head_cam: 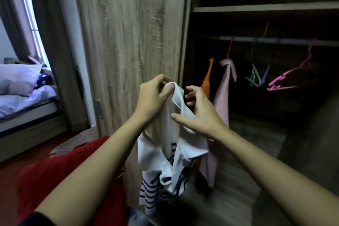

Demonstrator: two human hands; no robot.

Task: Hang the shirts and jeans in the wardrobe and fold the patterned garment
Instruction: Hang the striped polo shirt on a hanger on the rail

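A white shirt with navy stripes [170,156] hangs in front of me at the open wardrobe. My left hand [154,95] pinches its upper edge by the collar. My right hand [200,113] rests against the shirt's right side with the thumb on the cloth and the fingers spread. An orange shirt [206,82] and a pink shirt [222,93] hang on the wardrobe rail [275,40]. Several loose hangers, green [254,77], purple [266,75] and pink [286,79], hang further right on the rail.
The wooden wardrobe door [132,42] stands to the left of the opening. A red garment [60,176] lies under my left forearm. A bed with pale pillows [20,80] sits at far left by the curtained window. A shelf [266,8] runs above the rail.
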